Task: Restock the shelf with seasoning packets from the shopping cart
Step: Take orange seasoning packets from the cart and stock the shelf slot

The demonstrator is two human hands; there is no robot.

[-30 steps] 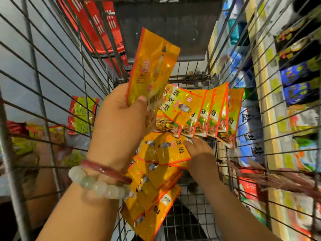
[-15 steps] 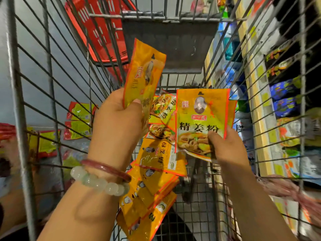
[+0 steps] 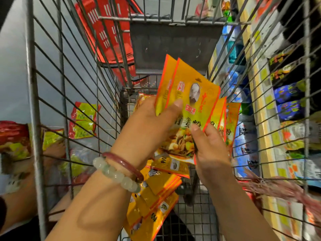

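- So the big change from half a second ago: the two hands have come together. Before, the left hand point(image 3: 147, 124) held its yellow packets up on its own and the right hand point(image 3: 210, 150) held a separate packet off to the side. Now they meet in one bunch over the cart.
- The held seasoning packets point(image 3: 189, 101) sit fanned upright above the middle of the shopping cart point(image 3: 48, 94), front one facing the camera with its portrait logo and food picture.
- Left hand is curled round the left edge of the bunch, thumb pressed flat across the front of it.
- Right hand pinches the lower right part of the same bunch, thumb on the front, fingers behind. A few more packets poke out to the right behind it.
- The loose packets in the cart point(image 3: 156, 202) lie below the wrists in about the same heap as before.
- Bead bracelet point(image 3: 118, 176) and red bangle point(image 3: 125, 162) on the left wrist.
- Red basket point(image 3: 107, 32) shows beyond the far end of the cart, and stocked shelves point(image 3: 288, 94) run along the right side. The view looks shifted compared to before, more of the basket shows.
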